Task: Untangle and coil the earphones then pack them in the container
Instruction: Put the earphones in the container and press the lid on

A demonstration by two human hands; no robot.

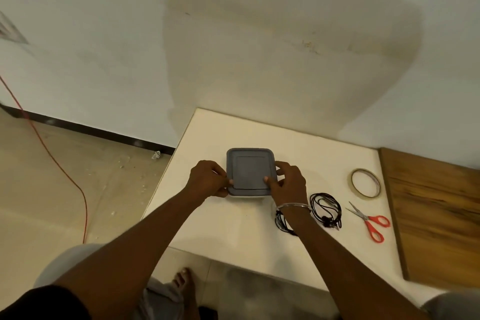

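Earphones [326,209]: black cable in a loose, looped heap on the white table [233,228], right of the container [246,195] and nearer the person than it. Some cable also shows on the other side of the right wrist; whether it is one pair or two, I cannot tell. The heap's long axis runs roughly towards and away from the person.

Container: grey lid [250,171] on. Left hand [207,179] pinches the lid's left edge, thumb on top. Right hand [288,182] grips the right edge, thumb pressed on the near right corner.

Judgement: lid comes off first. The right hand is much the nearer to the earphones, which lie just beside its wrist; the reach is back and rightwards from the container. Tape roll [365,183] and scissors [371,221] lie further right.
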